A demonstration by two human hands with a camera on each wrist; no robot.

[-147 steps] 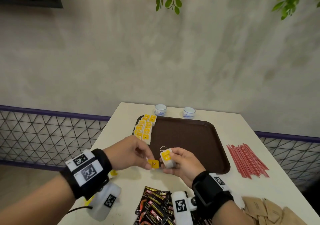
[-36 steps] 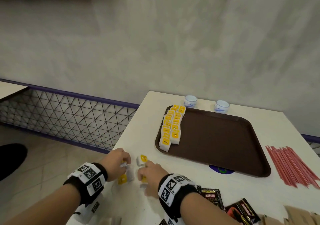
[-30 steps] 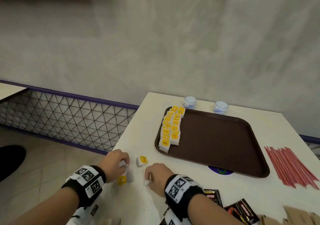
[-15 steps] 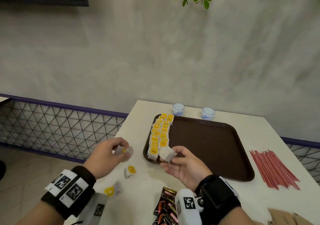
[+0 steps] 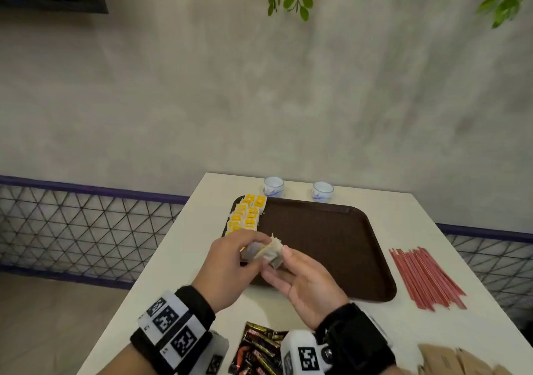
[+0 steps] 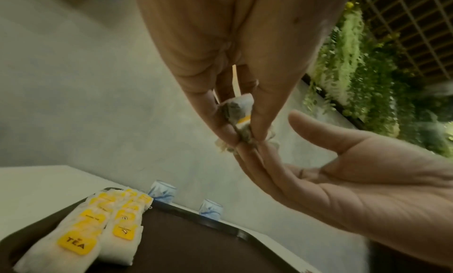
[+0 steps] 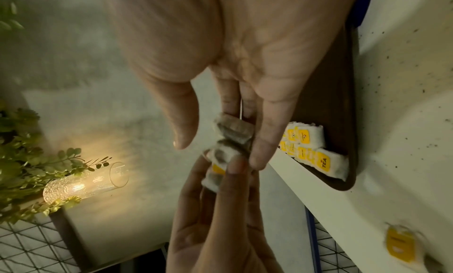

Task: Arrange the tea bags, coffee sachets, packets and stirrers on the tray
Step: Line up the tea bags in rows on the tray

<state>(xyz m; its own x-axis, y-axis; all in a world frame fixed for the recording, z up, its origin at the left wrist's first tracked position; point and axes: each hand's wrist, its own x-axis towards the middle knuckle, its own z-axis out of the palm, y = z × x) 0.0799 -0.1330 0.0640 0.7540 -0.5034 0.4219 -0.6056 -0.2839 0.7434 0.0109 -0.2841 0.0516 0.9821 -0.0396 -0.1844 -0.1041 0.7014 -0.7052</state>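
Observation:
My left hand (image 5: 255,252) pinches small white tea bags (image 5: 266,252) with yellow tags between thumb and fingers (image 6: 263,122). It presses them against the straight fingers of my right hand (image 5: 278,262), whose palm faces up with the thumb (image 7: 182,130) held apart. One tea bag (image 7: 232,132) lies on the right fingers. Both hands hover over the near left corner of the brown tray (image 5: 331,247). Two rows of tea bags (image 5: 245,216) run along the tray's left side. One loose tea bag (image 7: 402,246) lies on the white table.
Red stirrers (image 5: 424,276) lie right of the tray. Dark coffee sachets (image 5: 259,351) sit at the near edge, brown paper packets (image 5: 461,360) at the near right. Two small cups (image 5: 273,185) (image 5: 322,191) stand behind the tray. A wire fence (image 5: 86,224) runs left of the table.
Both hands picked tea bags off the table's left part and rose. The left hand has since moved right until its tea bags meet the right hand's fingers.

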